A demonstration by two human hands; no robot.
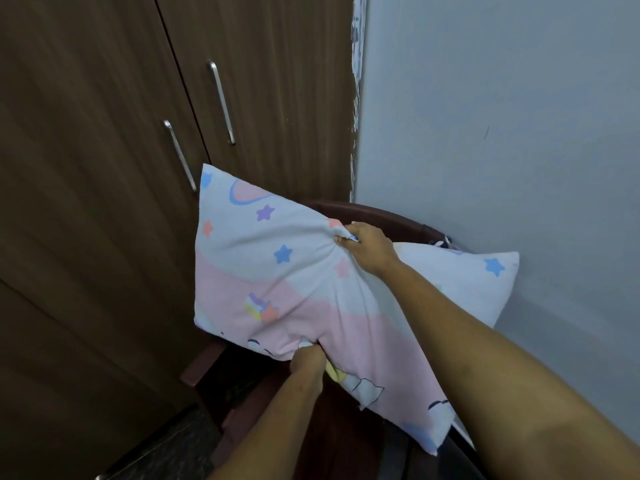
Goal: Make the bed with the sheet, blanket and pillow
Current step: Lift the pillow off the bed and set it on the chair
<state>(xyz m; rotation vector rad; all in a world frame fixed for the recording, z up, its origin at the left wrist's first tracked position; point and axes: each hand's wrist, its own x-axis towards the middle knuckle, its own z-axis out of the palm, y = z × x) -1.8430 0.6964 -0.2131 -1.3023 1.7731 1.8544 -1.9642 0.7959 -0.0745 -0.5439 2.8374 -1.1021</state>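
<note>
A pillow (277, 271) in a pale blue and pink cover with coloured stars leans over a dark red chair (381, 213). My right hand (367, 247) pinches the cover near the pillow's upper edge. My left hand (308, 363) grips the fabric at its lower edge. Behind it, against the wall, lies a second pillow (478, 282) in the same print, partly hidden by my right forearm. No bed, sheet or blanket is in view.
A brown wooden wardrobe (104, 202) with two metal handles (221, 102) fills the left side. A grey wall (502, 116) stands on the right. Dark speckled floor (166, 452) shows at the bottom left beside the chair.
</note>
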